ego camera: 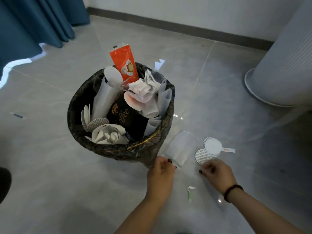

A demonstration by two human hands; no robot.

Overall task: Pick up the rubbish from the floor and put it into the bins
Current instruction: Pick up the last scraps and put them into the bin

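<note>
L hand (161, 168) pinches clear wrapper (179, 150) by bin (94, 142).

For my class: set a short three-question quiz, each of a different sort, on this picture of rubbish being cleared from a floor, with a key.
1. True or false: the black-lined round bin is empty.
2. Which hand reaches for the round silver foil lids on the floor? A left hand B right hand
3. Fill in: the tall orange packet stands in the ____.

Key: 1 false; 2 B; 3 bin
</note>
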